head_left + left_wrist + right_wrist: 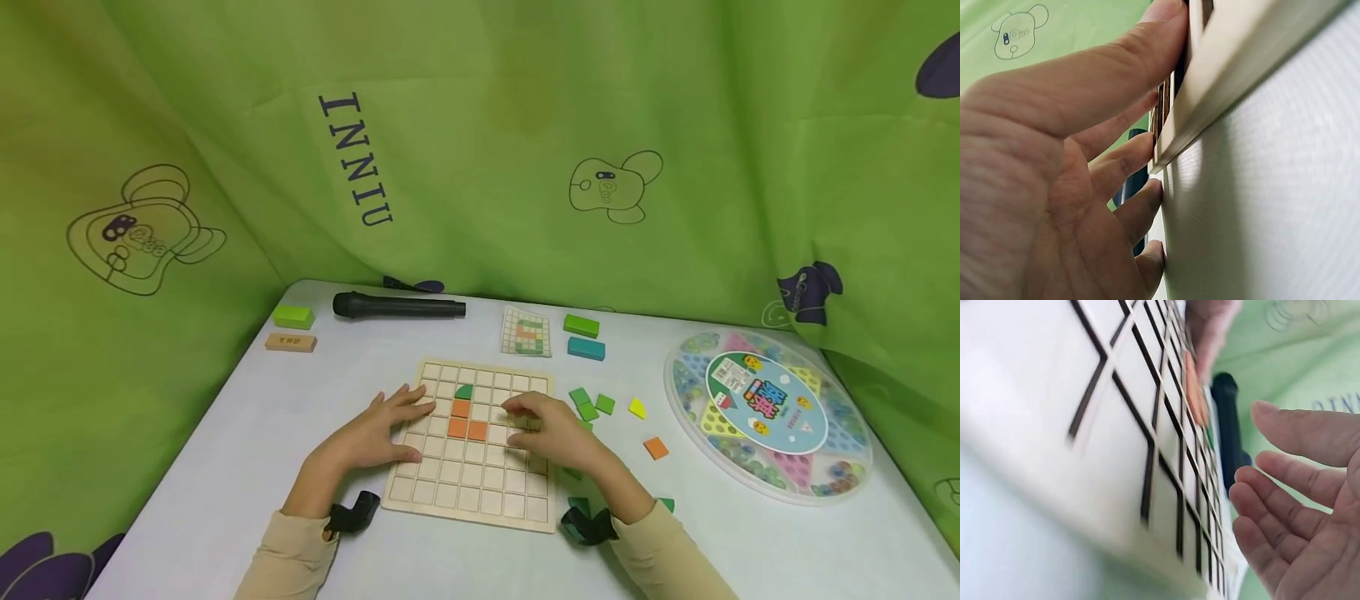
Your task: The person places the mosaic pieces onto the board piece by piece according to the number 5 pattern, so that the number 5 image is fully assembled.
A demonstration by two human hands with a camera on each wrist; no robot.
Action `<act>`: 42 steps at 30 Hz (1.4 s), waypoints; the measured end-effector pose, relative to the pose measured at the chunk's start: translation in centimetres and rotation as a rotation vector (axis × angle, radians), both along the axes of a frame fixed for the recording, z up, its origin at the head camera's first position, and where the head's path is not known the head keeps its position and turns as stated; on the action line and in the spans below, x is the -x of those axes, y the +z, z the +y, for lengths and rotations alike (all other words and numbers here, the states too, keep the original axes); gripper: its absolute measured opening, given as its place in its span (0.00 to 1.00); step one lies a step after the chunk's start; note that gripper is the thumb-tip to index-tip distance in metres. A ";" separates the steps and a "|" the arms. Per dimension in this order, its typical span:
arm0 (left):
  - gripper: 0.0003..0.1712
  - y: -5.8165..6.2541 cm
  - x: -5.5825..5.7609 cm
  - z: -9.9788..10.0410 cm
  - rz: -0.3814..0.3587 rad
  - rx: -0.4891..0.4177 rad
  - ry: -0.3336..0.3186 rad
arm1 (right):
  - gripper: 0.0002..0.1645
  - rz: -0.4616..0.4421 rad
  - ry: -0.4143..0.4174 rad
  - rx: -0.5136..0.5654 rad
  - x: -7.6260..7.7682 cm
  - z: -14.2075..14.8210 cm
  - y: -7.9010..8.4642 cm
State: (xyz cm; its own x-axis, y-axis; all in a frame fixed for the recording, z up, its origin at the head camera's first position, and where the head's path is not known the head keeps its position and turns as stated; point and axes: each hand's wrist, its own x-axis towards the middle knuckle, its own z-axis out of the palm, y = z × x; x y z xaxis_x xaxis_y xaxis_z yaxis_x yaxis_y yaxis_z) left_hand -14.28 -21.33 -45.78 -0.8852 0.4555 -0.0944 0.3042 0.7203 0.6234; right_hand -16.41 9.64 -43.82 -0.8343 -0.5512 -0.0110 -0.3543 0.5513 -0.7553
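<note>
A square wooden grid board (445,473) lies on the white table. On it are several orange square tiles (477,431) and a green rounded-corner tile (466,391). My left hand (367,433) rests at the board's left edge, fingers spread; in the left wrist view its thumb (1163,12) touches the board's wooden rim (1194,106). Over the board's right side hovers my right hand (558,433), loosely bent. The right wrist view shows nothing between that hand's thumb (1304,431) and fingers (1279,506). Loose green tiles (581,397) lie beside it, some partly hidden under the forearm.
A pattern card (526,332) lies behind the board, near green (581,325) and teal blocks (586,348). A black microphone (401,307) is at the back left. Yellow (637,407) and orange (656,448) tiles lie right, before a round marble game box (768,408).
</note>
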 end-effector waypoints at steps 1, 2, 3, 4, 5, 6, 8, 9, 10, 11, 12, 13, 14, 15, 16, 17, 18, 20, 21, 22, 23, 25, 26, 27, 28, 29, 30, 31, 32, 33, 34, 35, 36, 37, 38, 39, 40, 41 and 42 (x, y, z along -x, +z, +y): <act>0.45 0.0 0.0 0.0 0.000 -0.002 0.000 | 0.25 0.004 -0.018 0.017 -0.2 0.6 0.0; 0.44 0.0 0.0 0.0 0.000 -0.002 0.000 | 0.25 0.006 -0.037 0.028 -0.4 1.3 0.1; 0.44 0.0 0.0 0.0 -0.001 -0.003 -0.001 | 0.25 0.008 -0.059 0.036 -0.6 2.0 0.1; 0.44 0.0 -0.1 0.0 -0.001 -0.002 -0.002 | 0.25 0.012 -0.077 0.044 -0.8 2.8 0.1; 0.44 0.1 -0.1 0.0 -0.003 -0.002 0.000 | 0.25 0.018 -0.098 0.045 -1.0 3.5 0.1; 0.44 0.1 -0.1 0.0 -0.004 -0.004 0.000 | 0.25 0.029 -0.114 0.045 -1.2 4.4 0.1; 0.44 0.1 -0.1 0.1 -0.006 -0.002 0.003 | 0.26 0.049 -0.146 0.044 -1.5 6.2 0.0; 0.44 0.2 -0.1 0.1 -0.005 0.000 0.004 | 0.26 0.059 -0.163 0.045 -1.7 7.1 -0.1; 0.44 0.2 -0.1 0.1 -0.006 0.002 0.006 | 0.26 0.069 -0.178 0.040 -1.8 8.1 -0.2; 0.44 0.2 -0.1 0.1 -0.009 0.002 0.008 | 0.26 0.072 -0.200 0.034 -2.0 9.0 -0.2; 0.44 0.2 -0.1 0.1 -0.011 0.003 0.010 | 0.26 0.076 -0.218 0.025 -2.2 10.0 -0.2; 0.44 0.3 -0.1 0.2 -0.012 0.004 0.010 | 0.27 0.073 -0.243 0.015 -2.4 11.0 -0.2; 0.44 0.3 -0.1 0.2 -0.014 0.004 0.011 | 0.27 0.068 -0.264 0.004 -2.6 11.9 -0.3; 0.44 0.3 -0.1 0.2 -0.015 0.005 0.011 | 0.27 0.063 -0.284 -0.009 -2.8 12.8 -0.3; 0.44 0.3 -0.1 0.3 -0.018 0.006 0.012 | 0.27 0.052 -0.300 -0.022 -2.9 13.6 -0.2; 0.44 0.3 -0.1 0.3 -0.020 0.008 0.011 | 0.27 0.043 -0.315 -0.029 -3.1 14.4 -0.2; 0.44 0.3 -0.1 0.3 -0.025 0.010 0.013 | 0.27 0.038 -0.325 -0.038 -3.2 15.1 -0.3; 0.44 0.3 -0.1 0.3 -0.025 0.017 0.013 | 0.27 0.029 -0.330 -0.047 -3.3 16.3 -0.3; 0.44 0.3 0.0 0.2 -0.024 0.021 0.011 | 0.27 0.022 -0.330 -0.055 -3.3 16.8 -0.4; 0.44 0.2 0.0 0.2 -0.024 0.022 0.010 | 0.27 0.013 -0.325 -0.059 -3.2 17.1 -0.5; 0.44 0.2 0.0 0.1 -0.023 0.022 0.008 | 0.27 0.013 -0.321 -0.069 -3.1 17.5 -0.6; 0.45 0.2 0.0 0.0 -0.019 0.021 0.007 | 0.25 0.024 -0.308 -0.090 -2.9 17.9 -1.0; 0.45 0.2 0.1 0.0 -0.016 0.021 0.006 | 0.24 0.039 -0.302 -0.102 -2.8 18.0 -1.2; 0.45 0.2 0.1 0.0 -0.015 0.020 0.006 | 0.22 0.058 -0.301 -0.110 -2.8 18.1 -1.4; 0.45 0.2 0.1 0.0 -0.012 0.020 0.006 | 0.20 0.085 -0.297 -0.118 -2.7 18.1 -1.5; 0.45 0.2 0.1 0.0 -0.012 0.019 0.007 | 0.19 0.117 -0.302 -0.125 -2.6 18.0 -1.6; 0.45 0.2 0.1 0.0 -0.012 0.019 0.008 | 0.18 0.141 -0.305 -0.129 -2.6 18.0 -1.8; 0.45 0.2 0.1 -0.1 -0.012 0.020 0.007 | 0.18 0.161 -0.313 -0.127 -2.6 18.0 -1.9; 0.45 0.2 0.1 -0.1 -0.010 0.018 0.004 | 0.18 0.174 -0.319 -0.127 -2.6 17.9 -2.0; 0.45 0.2 0.1 -0.1 -0.011 0.016 0.004 | 0.17 0.183 -0.327 -0.126 -2.6 17.9 -2.1; 0.45 0.2 0.1 -0.1 -0.010 0.016 0.002 | 0.17 0.183 -0.332 -0.127 -2.6 17.8 -2.2; 0.45 0.2 0.1 -0.1 -0.012 0.016 0.003 | 0.16 0.183 -0.343 -0.129 -2.6 17.8 -2.2; 0.45 0.2 0.1 -0.1 -0.011 0.015 0.003 | 0.16 0.179 -0.350 -0.132 -2.6 17.7 -2.3; 0.45 0.2 0.1 -0.2 -0.007 0.016 0.003 | 0.15 0.175 -0.358 -0.136 -2.5 17.7 -2.3; 0.45 0.2 0.1 -0.2 -0.005 0.016 0.003 | 0.15 0.167 -0.364 -0.143 -2.6 17.6 -2.3; 0.45 0.1 0.1 -0.2 -0.002 0.018 0.000 | 0.14 0.160 -0.371 -0.150 -2.6 17.6 -2.3; 0.45 0.1 0.2 -0.2 0.001 0.016 -0.004 | 0.14 0.150 -0.379 -0.159 -2.6 17.5 -2.2; 0.45 0.1 0.2 -0.1 0.004 0.016 -0.007 | 0.15 0.147 -0.389 -0.167 -2.7 17.3 -2.1; 0.44 0.1 0.2 -0.1 0.006 0.013 -0.010 | 0.15 0.140 -0.392 -0.171 -2.7 17.1 -1.9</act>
State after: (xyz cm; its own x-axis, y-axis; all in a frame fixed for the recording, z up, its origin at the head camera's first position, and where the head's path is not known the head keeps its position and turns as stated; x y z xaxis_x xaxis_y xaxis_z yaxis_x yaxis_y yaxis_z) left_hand -14.46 -21.41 -45.70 -0.8810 0.4634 -0.0952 0.3154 0.7254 0.6118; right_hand -13.66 26.78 -45.71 -0.9798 -0.1929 0.0533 -0.1857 0.7770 -0.6014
